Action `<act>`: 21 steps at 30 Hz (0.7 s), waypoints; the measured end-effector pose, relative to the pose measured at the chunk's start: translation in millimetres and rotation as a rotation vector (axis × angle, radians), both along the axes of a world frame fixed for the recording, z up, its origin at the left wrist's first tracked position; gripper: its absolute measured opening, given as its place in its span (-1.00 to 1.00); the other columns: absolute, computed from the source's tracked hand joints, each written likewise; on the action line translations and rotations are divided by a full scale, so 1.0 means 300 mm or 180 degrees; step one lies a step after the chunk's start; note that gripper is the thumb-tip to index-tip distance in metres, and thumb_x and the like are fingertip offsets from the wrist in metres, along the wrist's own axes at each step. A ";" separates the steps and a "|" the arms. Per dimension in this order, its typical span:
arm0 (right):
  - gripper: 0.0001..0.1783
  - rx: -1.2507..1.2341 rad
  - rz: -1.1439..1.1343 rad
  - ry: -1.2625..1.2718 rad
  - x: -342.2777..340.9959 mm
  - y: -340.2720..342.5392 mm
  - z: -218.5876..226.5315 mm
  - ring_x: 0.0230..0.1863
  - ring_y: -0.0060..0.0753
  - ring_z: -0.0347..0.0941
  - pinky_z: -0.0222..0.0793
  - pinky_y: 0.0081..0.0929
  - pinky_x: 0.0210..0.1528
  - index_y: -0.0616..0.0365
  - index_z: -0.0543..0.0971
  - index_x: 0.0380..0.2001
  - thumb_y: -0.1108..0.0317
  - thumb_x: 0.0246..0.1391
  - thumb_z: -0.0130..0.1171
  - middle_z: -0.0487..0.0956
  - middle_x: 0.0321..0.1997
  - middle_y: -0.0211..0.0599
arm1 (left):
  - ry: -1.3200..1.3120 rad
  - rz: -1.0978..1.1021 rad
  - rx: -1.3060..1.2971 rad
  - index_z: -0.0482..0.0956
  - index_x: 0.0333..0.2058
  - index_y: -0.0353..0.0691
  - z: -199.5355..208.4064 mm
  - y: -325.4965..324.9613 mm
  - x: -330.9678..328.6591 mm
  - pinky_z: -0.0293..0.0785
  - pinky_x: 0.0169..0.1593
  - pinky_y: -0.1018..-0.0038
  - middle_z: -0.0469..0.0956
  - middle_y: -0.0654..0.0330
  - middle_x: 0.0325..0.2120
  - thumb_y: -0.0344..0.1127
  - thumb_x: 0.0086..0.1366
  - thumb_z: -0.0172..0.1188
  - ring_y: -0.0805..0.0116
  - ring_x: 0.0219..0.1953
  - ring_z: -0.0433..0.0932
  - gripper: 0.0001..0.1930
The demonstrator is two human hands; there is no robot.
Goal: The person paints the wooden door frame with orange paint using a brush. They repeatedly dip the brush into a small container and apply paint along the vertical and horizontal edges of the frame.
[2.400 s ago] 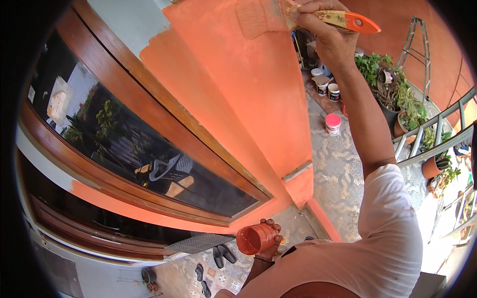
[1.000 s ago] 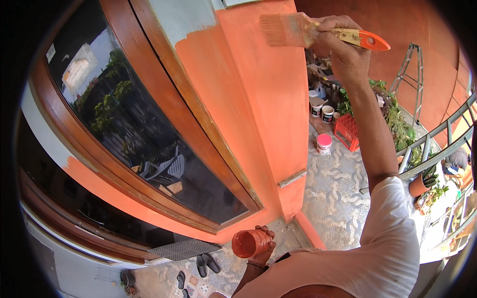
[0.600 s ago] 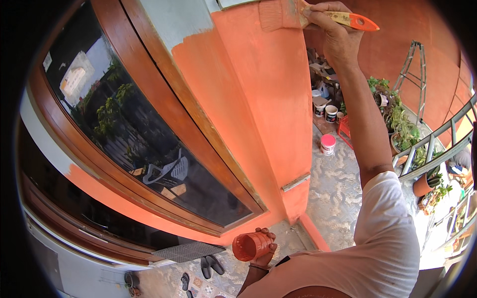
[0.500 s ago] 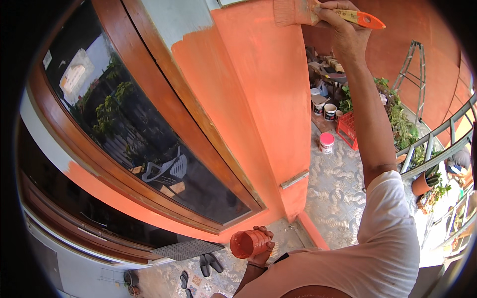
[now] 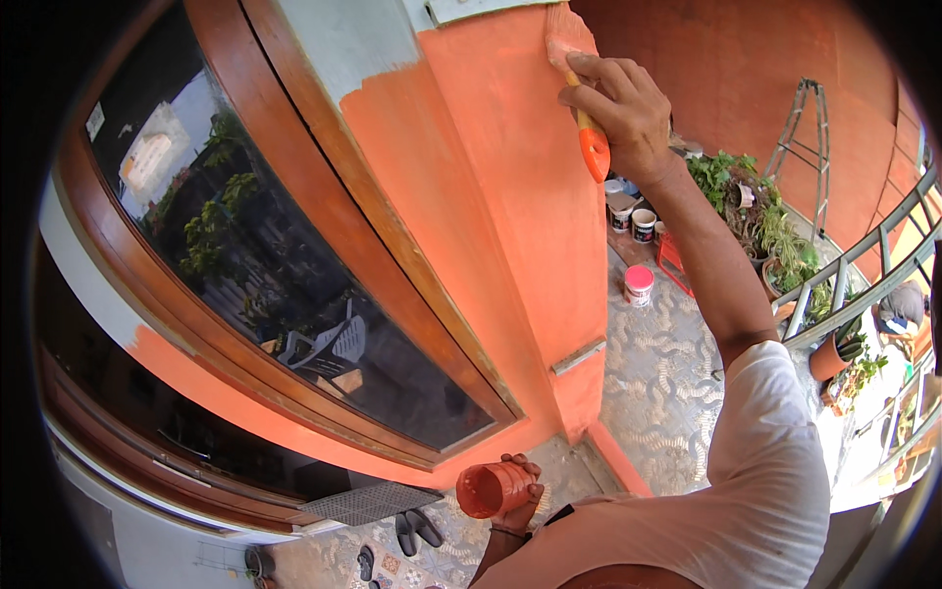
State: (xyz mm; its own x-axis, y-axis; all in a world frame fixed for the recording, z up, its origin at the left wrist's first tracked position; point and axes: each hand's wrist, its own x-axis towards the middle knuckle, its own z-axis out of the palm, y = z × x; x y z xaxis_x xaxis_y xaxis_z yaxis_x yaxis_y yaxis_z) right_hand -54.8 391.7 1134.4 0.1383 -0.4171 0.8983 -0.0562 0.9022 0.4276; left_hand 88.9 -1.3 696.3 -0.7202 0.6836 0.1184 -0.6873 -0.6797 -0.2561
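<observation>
My right hand (image 5: pixel 628 110), raised high, is closed round the handle of a paintbrush (image 5: pixel 593 147). The handle is yellow and orange and points down; the bristles press against the top right edge of the orange-painted wall (image 5: pixel 520 177). Low in front of me, my left hand (image 5: pixel 525 491) grips a paint-stained plastic cup (image 5: pixel 481 489), tilted so its mouth and reddish-orange inside show. Bare grey-white wall (image 5: pixel 368 39) shows above the painted strip beside the window. Some of the left fingers are hidden behind the cup.
A wood-framed window (image 5: pixel 294 226) fills the left. On the patterned floor to the right stand a pink-lidded bucket (image 5: pixel 639 286), paint pails (image 5: pixel 643 226) and a red crate (image 5: pixel 673 263). Plants (image 5: pixel 785 255), a stepladder (image 5: pixel 810 157) and a curved metal railing (image 5: pixel 863 260) lie beyond. Black sandals (image 5: pixel 417 530) are below.
My right hand has moved left and slightly down, and the brush has turned from sideways to upright, bristles up. The left hand with the cup has barely shifted.
</observation>
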 end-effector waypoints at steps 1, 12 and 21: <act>-0.77 -0.0064 0.0228 -0.0088 -0.001 -0.006 -0.017 -0.16 -0.28 0.65 0.63 -0.41 -0.19 0.02 0.70 -0.34 0.53 -0.12 0.47 0.73 -0.04 -0.32 | -0.0014 0.0043 0.0005 0.56 0.21 -0.12 0.003 -0.005 0.006 0.55 0.13 -0.05 0.49 0.09 0.18 0.07 0.40 0.24 0.00 0.30 0.38 -0.47; -0.71 0.0212 0.0228 -0.0720 0.053 0.102 0.004 0.06 -0.16 0.65 0.64 -0.33 0.06 0.05 0.71 -0.30 0.52 -0.17 0.50 0.71 0.08 -0.22 | -0.0144 0.0042 -0.0174 0.52 0.19 -0.10 -0.016 -0.006 -0.024 0.50 0.08 -0.05 0.45 0.18 0.15 0.04 0.35 0.28 0.08 0.28 0.36 -0.47; -0.79 0.0193 0.0907 -0.1602 0.087 0.156 -0.447 0.07 -0.19 0.58 0.51 -0.21 0.09 0.04 0.66 -0.40 0.30 -0.19 0.42 0.68 0.04 -0.35 | -0.0127 -0.0037 -0.0244 0.51 0.18 -0.09 0.013 0.002 -0.009 0.50 0.07 -0.06 0.44 0.17 0.14 0.02 0.35 0.28 0.09 0.25 0.38 -0.48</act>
